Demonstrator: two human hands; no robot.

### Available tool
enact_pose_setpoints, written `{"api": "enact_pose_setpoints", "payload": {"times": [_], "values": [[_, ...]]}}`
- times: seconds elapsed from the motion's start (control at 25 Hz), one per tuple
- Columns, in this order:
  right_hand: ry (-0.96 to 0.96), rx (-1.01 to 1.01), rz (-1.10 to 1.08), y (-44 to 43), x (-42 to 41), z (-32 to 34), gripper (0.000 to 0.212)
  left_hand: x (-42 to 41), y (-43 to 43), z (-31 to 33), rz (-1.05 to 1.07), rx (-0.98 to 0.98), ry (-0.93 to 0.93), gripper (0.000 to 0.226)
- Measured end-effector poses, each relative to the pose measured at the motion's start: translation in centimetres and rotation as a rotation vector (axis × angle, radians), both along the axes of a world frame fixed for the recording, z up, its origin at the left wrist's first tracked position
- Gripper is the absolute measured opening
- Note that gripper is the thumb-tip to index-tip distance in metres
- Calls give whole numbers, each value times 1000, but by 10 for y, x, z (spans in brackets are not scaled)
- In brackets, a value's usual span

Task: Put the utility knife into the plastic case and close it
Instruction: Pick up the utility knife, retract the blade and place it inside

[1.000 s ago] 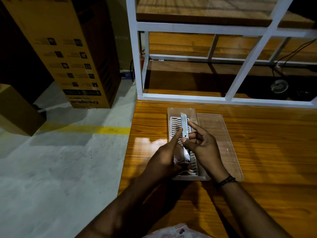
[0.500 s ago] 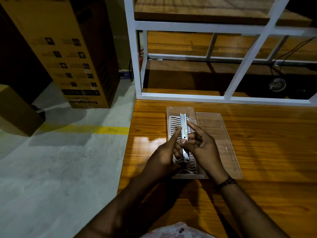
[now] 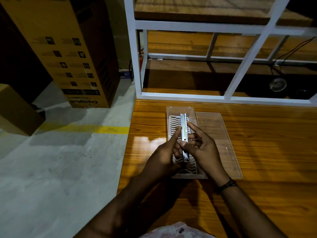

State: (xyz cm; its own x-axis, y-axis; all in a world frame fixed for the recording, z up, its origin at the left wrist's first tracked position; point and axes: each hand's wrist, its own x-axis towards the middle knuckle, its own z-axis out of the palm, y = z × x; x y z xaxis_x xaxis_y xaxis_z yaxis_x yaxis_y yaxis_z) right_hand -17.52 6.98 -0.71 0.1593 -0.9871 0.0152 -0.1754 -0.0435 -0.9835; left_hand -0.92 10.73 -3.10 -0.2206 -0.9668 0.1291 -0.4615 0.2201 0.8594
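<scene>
A slim silver utility knife (image 3: pixel 183 127) points away from me, held above the open clear plastic case (image 3: pixel 171 109). My left hand (image 3: pixel 163 158) grips its left side with the forefinger stretched along it. My right hand (image 3: pixel 202 152) pinches it from the right, thumb on the body. The case's tray has a white wavy insert (image 3: pixel 173 125), and its clear lid (image 3: pixel 217 134) lies flat to the right. The knife's near end is hidden between my fingers.
The wooden table (image 3: pixel 257 186) ends at its left edge (image 3: pixel 127 152) above a grey floor with a yellow line (image 3: pixel 103 129). A white metal shelf frame (image 3: pixel 240 73) stands behind the case. Cardboard boxes (image 3: pixel 68 48) stand at the left.
The knife has straightened from a slight tilt and now lines up with the tray. Both hands have kept their hold and shifted only slightly.
</scene>
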Motion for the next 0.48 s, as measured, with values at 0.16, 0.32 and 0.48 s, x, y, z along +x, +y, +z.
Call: {"api": "enact_pose_setpoints", "payload": {"times": [0.16, 0.32, 0.48], "values": [[-12, 14, 18, 4, 0, 4, 71, 0, 0, 1, 7, -10, 0, 116], [-2, 14, 35, 8, 1, 9, 71, 0, 1, 1, -5, -18, 12, 115], [-19, 28, 54, 13, 2, 19, 71, -1, 1, 1, -3, 8, 26, 117]]}}
